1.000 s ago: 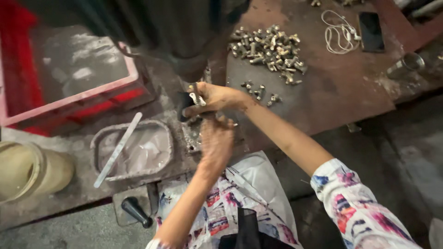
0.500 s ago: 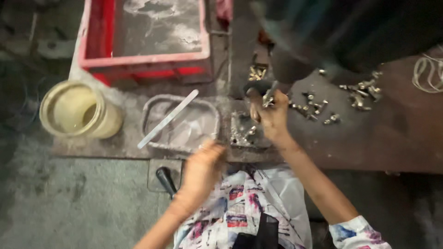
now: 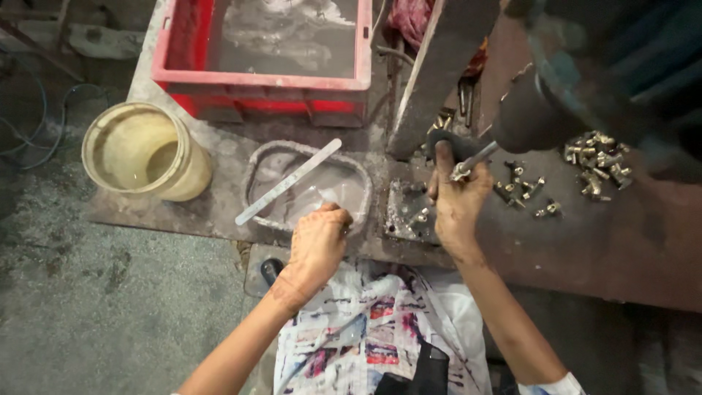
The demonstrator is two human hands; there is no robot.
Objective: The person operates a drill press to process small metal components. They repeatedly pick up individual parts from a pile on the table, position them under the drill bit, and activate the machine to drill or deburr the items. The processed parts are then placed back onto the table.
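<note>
My right hand [image 3: 457, 201] is raised in front of the dark machine head [image 3: 526, 117], with its fingers pinched on a small shiny metal fitting [image 3: 461, 172] at the tip of a thin steel rod. Just below it sits a grimy metal fixture block [image 3: 409, 212]. My left hand [image 3: 318, 245] rests at the near rim of a grey oval tray [image 3: 256, 164]. Its fingers are curled and what they hold is hidden. A white flat strip [image 3: 289, 181] lies across the tray.
A red crate [image 3: 256, 77] stands at the back, and a cream bucket [image 3: 139, 150] to the left. Brass fittings are heaped at the right [image 3: 596, 161], with a few loose ones [image 3: 523, 190] nearer. A black handle [image 3: 272, 269] pokes out under the bench edge. Patterned cloth covers my lap.
My left hand has moved away from my right hand, leftward to the grey tray's rim. My right hand stays at the machine. The view has swung left.
</note>
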